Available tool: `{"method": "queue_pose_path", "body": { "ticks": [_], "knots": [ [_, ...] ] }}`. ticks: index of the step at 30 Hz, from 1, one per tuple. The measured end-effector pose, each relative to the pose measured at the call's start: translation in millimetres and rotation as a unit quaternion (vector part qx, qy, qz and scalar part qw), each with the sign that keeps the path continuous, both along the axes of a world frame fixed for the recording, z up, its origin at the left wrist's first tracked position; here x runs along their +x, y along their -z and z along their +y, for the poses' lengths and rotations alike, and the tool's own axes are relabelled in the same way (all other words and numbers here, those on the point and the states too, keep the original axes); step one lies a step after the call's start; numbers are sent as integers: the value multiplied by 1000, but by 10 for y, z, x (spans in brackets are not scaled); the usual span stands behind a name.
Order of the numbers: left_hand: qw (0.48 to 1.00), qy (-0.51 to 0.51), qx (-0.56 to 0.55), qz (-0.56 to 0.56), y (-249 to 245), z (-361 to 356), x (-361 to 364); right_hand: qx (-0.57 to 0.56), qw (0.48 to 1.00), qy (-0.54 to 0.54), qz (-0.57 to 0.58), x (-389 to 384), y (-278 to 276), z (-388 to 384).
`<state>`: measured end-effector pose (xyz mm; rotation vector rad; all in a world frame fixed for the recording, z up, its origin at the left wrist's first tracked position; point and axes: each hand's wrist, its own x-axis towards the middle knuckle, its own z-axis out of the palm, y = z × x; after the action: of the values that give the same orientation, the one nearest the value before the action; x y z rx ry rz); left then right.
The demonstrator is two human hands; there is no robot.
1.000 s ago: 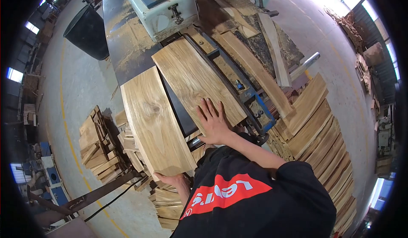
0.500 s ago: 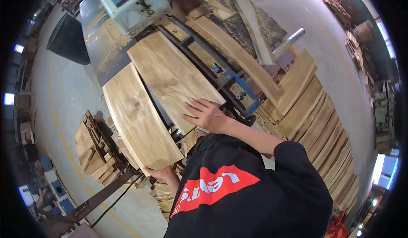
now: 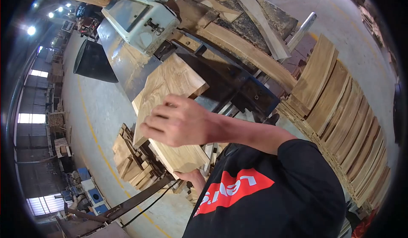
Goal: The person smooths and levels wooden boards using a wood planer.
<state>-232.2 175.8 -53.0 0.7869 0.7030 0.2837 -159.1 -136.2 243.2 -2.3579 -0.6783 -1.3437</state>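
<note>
My left hand grips the near end of a pale wooden board, thumb along its edge. A second wooden board, with swirling grain, lies slanted across the first and hides much of it. Above this upper board is my right hand, back toward me and fingers curled over the wood; the fingertips are partly hidden. Both boards are at the near side of a machine table, beside the dark rail of a saw-type woodworking machine with a pale housing.
A long wood strip lies beyond the rail, with sawdust and offcuts around it. Rows of stacked boards stand at right. A scrap pile sits on the floor at left, near a black bin and a metal beam.
The upper board has moved left and turned from beside the rail to lie across the other board. My right hand has moved left with it, fingers now curled. The view has shifted.
</note>
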Motion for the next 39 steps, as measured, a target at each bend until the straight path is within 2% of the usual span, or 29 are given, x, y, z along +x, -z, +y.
{"method": "queue_pose_path", "body": {
  "ticks": [5,8,10,16,19,22,25,28,31,33,35,37,39],
  "knots": [
    [998,3,-44,-42,103,50,1,-28,995,-54,-79,-3,-448,143],
    [999,-31,-30,15,-233,-197,-3,-51,987,-87,-123,174,-745,291],
    [999,-22,-30,6,-218,-170,-22,-67,985,-107,-121,324,-972,418],
    [1000,-3,-6,0,-43,-88,-26,-28,997,-18,-68,780,-1428,982],
    [1000,-3,8,3,101,40,-69,-39,998,37,-33,845,-1608,1016],
    [1000,-5,0,16,174,161,-35,-62,997,49,-12,932,-1686,1090],
    [999,-11,13,36,154,117,-60,-43,994,85,-52,1014,-1668,1163],
    [999,-13,16,36,96,77,-60,-65,996,62,-2,1022,-1681,1077],
    [999,-11,24,27,78,78,-44,-9,999,50,-12,1308,-1641,1192],
    [999,-11,20,22,98,76,-44,3,981,156,-114,1266,-1526,880],
    [1000,-18,15,12,98,43,-31,-49,976,171,-126,965,-1427,250],
    [999,-40,9,20,-20,-93,-16,-99,987,124,-15,657,-1563,-293],
    [998,-62,-7,29,-129,-194,-12,-90,982,104,126,555,-1888,-506]
  ]
}}
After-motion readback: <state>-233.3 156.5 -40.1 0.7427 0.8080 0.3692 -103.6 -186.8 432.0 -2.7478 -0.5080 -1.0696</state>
